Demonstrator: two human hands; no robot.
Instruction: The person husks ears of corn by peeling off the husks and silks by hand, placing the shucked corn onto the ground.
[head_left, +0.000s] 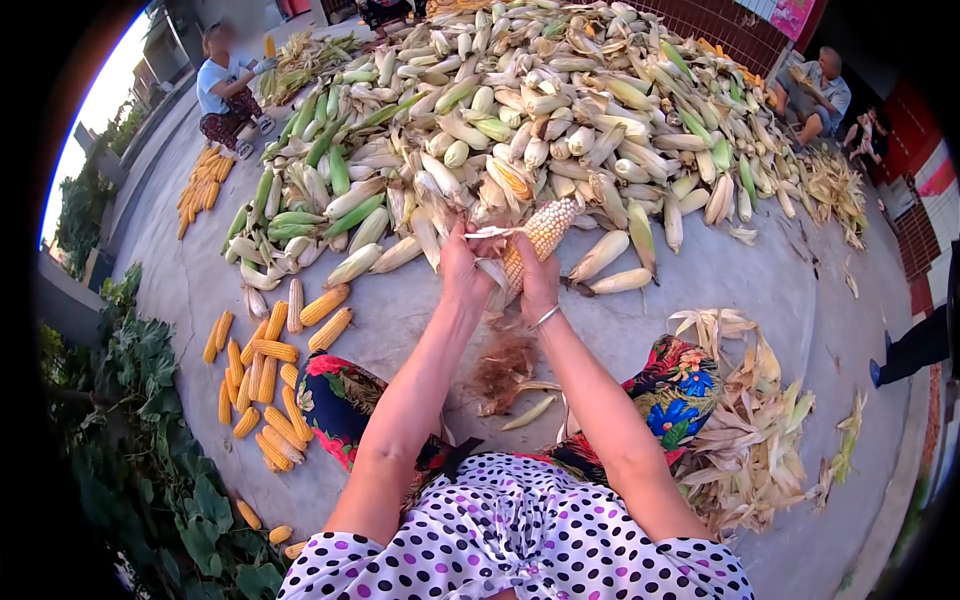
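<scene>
An ear of corn (549, 228) with pale yellow kernels stands tilted between my hands, its tip up and to the right. My right hand (537, 275), with a bracelet at the wrist, is wrapped around its lower part. My left hand (466, 262) is closed on pale husk (488, 233) at the ear's base; some of the fingers are hidden by the husk. Just beyond my hands rises a large pile of unhusked corn (540, 100). Brown corn silk (503, 368) lies on the ground between my knees.
Bare yellow ears (267, 375) lie at my left, and stripped husks (755, 440) are heaped at my right. One person (225, 85) sits at the far left, another (815, 95) at the far right. Dark-clothed legs (915, 350) stand at the right edge. Leafy vines (140, 420) border the left.
</scene>
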